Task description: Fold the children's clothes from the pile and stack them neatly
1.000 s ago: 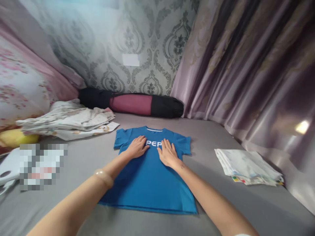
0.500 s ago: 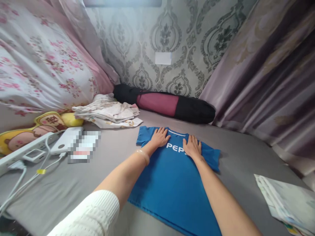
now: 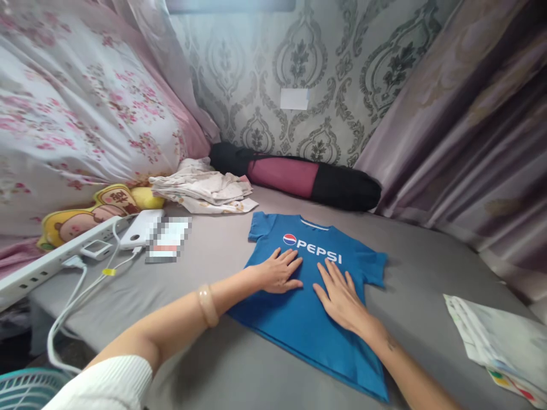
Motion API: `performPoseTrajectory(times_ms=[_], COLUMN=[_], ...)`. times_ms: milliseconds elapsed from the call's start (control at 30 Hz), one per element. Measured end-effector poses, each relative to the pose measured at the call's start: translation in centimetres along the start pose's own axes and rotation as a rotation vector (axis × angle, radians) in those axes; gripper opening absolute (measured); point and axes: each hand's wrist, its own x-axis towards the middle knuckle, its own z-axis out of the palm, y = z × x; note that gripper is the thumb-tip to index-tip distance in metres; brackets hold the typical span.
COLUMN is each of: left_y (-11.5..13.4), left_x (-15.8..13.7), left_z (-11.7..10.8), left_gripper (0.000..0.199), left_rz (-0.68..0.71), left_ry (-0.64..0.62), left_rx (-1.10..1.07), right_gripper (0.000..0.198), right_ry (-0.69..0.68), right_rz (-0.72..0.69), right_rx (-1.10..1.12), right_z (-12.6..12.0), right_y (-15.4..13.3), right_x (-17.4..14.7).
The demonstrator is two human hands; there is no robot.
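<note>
A blue T-shirt (image 3: 294, 307) with a white PEPSI print and round logo lies spread flat, its collar toward the wall and its hem toward me. My left hand (image 3: 280, 272) rests on the chest just below the logo, fingers spread. A pale bangle (image 3: 208, 306) circles that wrist. On the other side of the chest, my right hand (image 3: 339, 293) lies flat with fingers apart, its fingertips just under the last letters. Neither hand grips the fabric.
Grey sheet (image 3: 205, 364) lies beneath the shirt. At the left are a power strip (image 3: 55, 256) with cables, a white device (image 3: 143, 228) and a teal basket (image 3: 29, 387). Folded cloths (image 3: 205, 188), a long black-and-maroon bag (image 3: 294, 176) and a folded pale cloth (image 3: 504, 347) lie around.
Both hands have slid down from the shoulders to the chest, toward me, uncovering the logo and full lettering. The view has shifted slightly left, bringing the teal basket into sight.
</note>
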Motion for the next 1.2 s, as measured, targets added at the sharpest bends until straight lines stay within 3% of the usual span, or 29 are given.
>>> performPoseTrajectory(times_ms=[200, 367, 500, 667, 833, 967, 1200], left_y=[3.1, 4.2, 3.5, 0.8, -1.5, -2.4, -3.6], left_x=[-4.6, -7.0, -8.5, -9.7, -10.0, -9.4, -5.1], left_z=[-0.2, 0.2, 0.0, -0.2, -0.5, -1.1, -3.2], left_gripper=[0.078, 0.076, 0.071, 0.065, 0.063, 0.054, 0.037], left_rz=[0.089, 0.103, 0.038, -0.136, -0.218, -0.185, -0.137], left_ry=[-0.013, -0.003, 0.017, 0.057, 0.059, 0.103, 0.151], left_rx=[-0.092, -0.137, -0.110, -0.015, 0.071, 0.132, 0.149], right_gripper=[0.063, 0.061, 0.060, 0.058, 0.056, 0.054, 0.038], right_ry=[-0.015, -0.070, -0.099, -0.141, -0.206, -0.270, -0.296], right_rz=[-0.097, -0.134, -0.140, -0.114, -0.070, -0.066, -0.059], right_rx=[0.022, 0.062, 0.101, 0.174, 0.258, 0.368, 0.636], right_z=[-0.3, -0.9, -1.5, -2.0, -2.9, -4.3, -6.7], right_y=[-2.3, -3.5, -3.2, -2.0, -1.4, -0.9, 0.7], right_x=[-4.7, -7.4, -9.0, -10.5, -11.1, -11.4, -12.4])
